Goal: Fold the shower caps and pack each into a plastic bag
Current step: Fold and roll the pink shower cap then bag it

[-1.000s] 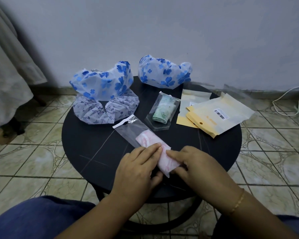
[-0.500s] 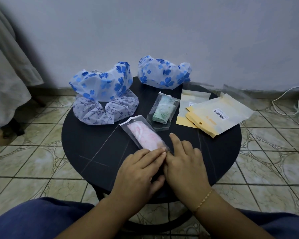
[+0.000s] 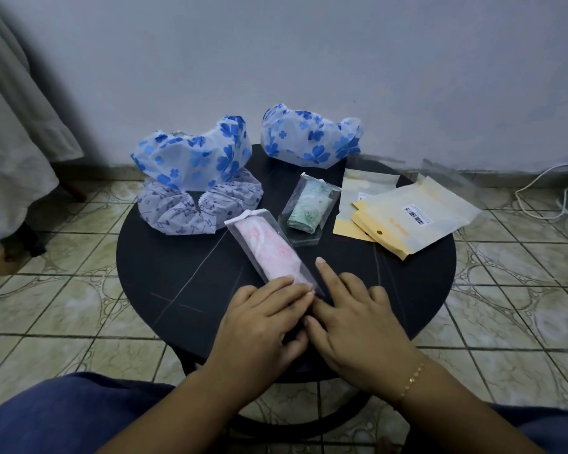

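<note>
A folded pink shower cap [image 3: 273,253] is seen inside a clear plastic bag [image 3: 243,224], which lies diagonally on the round black table [image 3: 177,273], just in front of the packed green cap [image 3: 307,208]. The near end of this bag is covered by the left hand [image 3: 263,319], whose fingers are laid flat and pressed on it. The right hand [image 3: 354,309] is spread flat on the table just beside the bag, with the index finger stretched along the bag's edge; nothing is pinched by it.

The cap is judged to be very light and soft, and some springing back of the folds is to be expected, so it is probably best held down flat. The bag film looks thin and slippery, and it is likely to slide on the smooth table. A hold at the open end, by the flap, is judged most suitable for closing.

Behind the pink cap's bag, three unfolded caps are found: a blue-flowered cap [image 3: 194,158] resting on a pale patterned cap [image 3: 204,208], and a second blue-flowered cap [image 3: 309,139] at the far edge. To the right of the green cap, yellow-backed packets [image 3: 407,224] are laid. The table stands on a tiled floor [image 3: 46,306] near a plain pale wall [image 3: 309,60], and the light is dim.
</note>
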